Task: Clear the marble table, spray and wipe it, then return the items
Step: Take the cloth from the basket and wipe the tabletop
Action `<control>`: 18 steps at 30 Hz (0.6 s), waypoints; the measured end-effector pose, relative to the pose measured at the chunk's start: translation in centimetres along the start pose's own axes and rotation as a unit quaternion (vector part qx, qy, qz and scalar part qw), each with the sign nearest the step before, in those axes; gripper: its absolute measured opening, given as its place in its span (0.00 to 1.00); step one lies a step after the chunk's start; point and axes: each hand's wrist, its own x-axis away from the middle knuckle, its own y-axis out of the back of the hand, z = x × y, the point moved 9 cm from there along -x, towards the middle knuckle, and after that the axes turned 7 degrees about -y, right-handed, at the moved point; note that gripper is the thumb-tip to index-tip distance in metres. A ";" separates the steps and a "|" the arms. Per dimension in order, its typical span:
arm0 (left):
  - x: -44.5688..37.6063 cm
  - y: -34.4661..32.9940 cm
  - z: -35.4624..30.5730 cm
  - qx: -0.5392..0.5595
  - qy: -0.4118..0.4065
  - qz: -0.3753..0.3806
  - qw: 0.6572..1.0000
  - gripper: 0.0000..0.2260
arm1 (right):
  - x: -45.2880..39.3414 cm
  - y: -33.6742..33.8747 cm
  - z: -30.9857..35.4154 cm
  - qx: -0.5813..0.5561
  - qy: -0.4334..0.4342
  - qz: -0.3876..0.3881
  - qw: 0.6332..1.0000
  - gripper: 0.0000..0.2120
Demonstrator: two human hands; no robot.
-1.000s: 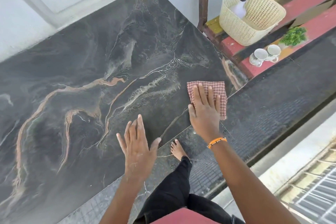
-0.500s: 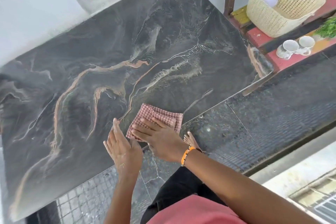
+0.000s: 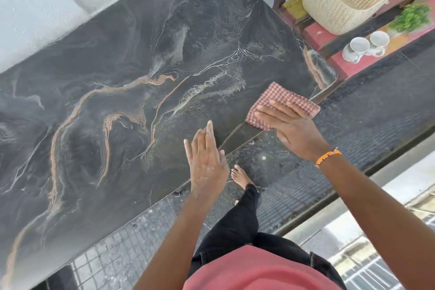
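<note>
Head view: the checked cloth [image 3: 282,103] was pressed flat under the straight, slightly spread fingers of the right hand [image 3: 292,125] at the near edge of the marble table [image 3: 117,77], close to its right corner. The left hand [image 3: 207,162] was laid open on the slab, fingers together. Judged from this, the cloth could be swept off the edge by an overlong stroke.

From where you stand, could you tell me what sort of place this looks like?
Probably a home balcony or porch. A marble table stands against a white wall below a window frame, a painted wooden bench holds household items, and a railing shows beyond the ledge.
</note>
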 end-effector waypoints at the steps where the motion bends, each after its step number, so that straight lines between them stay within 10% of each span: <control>1: -0.4 -0.2 -0.6 0.003 -0.007 0.007 1.000 0.31 | -0.1 0.4 -2.4 -0.004 -0.041 -0.002 0.999 0.30; 8: -2.5 -1.4 -4.1 -0.005 -0.046 0.042 0.998 0.32 | -0.4 4.3 -14.3 -0.099 -0.210 -0.079 0.969 0.32; 13: -4.7 -1.9 -5.8 -0.003 -0.059 0.052 0.997 0.32 | 0.5 8.1 -18.9 -0.293 -0.393 -0.188 0.851 0.29; 18: -6.7 -2.4 -7.0 -0.002 -0.070 0.063 0.996 0.32 | -3.6 8.5 -9.6 -0.254 -0.215 -0.095 0.938 0.26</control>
